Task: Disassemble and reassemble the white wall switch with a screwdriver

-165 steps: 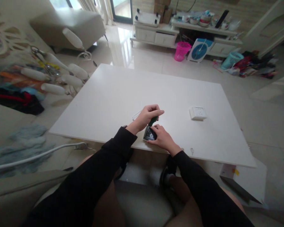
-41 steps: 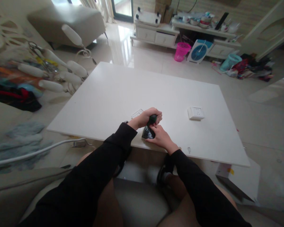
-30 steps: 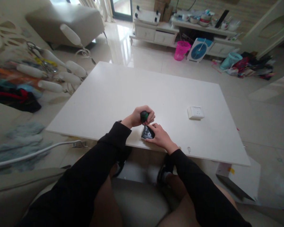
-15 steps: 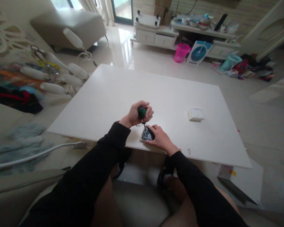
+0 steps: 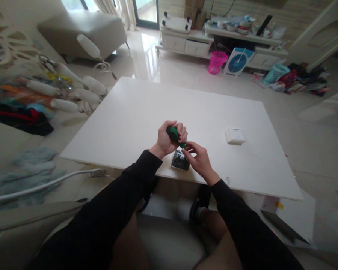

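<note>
My left hand point(image 5: 172, 138) is wrapped round the green handle of a screwdriver point(image 5: 173, 133), tilted with its neck toward the right. By that neck, the thumb and fingers of my right hand point(image 5: 197, 156) come together; what lies between them is too small to make out. Just below both hands, at the table's near edge, lies a small square wall socket point(image 5: 180, 161) with its dark inner side up and a pale rim. Neither hand appears to grip it. Further right stands a white socket on a box point(image 5: 235, 135), its face with pin holes visible.
The white table point(image 5: 163, 101) spans the middle. A small clear item point(image 5: 228, 180) lies near its front edge. A lamp with several white shades point(image 5: 88, 45) is close to its left side. Beyond are a pink basket point(image 5: 216, 63), a blue fan point(image 5: 238, 62) and a low cabinet point(image 5: 174, 43).
My right hand has let go of the dark-backed socket and moved up to the screwdriver. The screwdriver has lifted off the socket and tilted to the right.
</note>
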Available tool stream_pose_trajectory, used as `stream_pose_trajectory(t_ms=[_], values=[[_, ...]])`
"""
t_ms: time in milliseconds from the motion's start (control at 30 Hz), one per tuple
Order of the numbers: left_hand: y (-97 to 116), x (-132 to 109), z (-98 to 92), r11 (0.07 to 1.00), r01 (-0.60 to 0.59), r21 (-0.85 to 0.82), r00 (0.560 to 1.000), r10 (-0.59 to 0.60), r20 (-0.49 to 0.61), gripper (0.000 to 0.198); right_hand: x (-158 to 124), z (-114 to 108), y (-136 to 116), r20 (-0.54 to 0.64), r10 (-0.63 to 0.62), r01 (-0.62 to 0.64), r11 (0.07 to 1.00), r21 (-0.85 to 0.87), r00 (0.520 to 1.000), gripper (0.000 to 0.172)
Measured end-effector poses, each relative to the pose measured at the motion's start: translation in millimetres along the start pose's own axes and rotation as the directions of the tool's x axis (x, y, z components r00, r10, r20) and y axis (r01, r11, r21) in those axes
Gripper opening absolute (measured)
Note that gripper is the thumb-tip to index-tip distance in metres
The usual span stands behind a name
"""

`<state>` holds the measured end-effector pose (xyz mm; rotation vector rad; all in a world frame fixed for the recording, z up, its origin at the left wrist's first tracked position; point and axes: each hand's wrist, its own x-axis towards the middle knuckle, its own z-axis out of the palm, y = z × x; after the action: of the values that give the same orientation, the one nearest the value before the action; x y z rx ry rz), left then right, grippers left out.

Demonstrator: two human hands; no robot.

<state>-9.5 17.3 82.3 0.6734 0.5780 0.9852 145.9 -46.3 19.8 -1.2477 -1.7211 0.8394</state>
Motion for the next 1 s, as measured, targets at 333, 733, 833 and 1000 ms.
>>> stream_pose_trajectory(t_ms=[333, 733, 833, 1000], values=[[-7, 20, -23.4, 0.932, -0.101, 0.349, 0.992, 0.119, -0.031, 0.020, 0, -18, 23, -0.069, 0.162, -0.162, 0.987, 0.000, 0.984, 0.020], [-7, 10, -109.1, -0.230, -0.063, 0.971, 0.997, -0.058, 0.051, 0.033, 2, -49, 95, -0.197, 0.371, -0.420, 0.780, -0.465, 0.907, 0.029], [-12, 11, -117.5, -0.310, -0.059, 0.949, 0.995, -0.099, 0.030, 0.034, 1, -51, 100, -0.201, 0.378, -0.426, 0.750, -0.505, 0.904, 0.032], [-24, 13, -120.4, -0.360, -0.043, 0.932, 0.992, -0.125, -0.002, 0.034, -2, -53, 105, -0.191, 0.400, -0.437, 0.725, -0.532, 0.897, 0.033]])
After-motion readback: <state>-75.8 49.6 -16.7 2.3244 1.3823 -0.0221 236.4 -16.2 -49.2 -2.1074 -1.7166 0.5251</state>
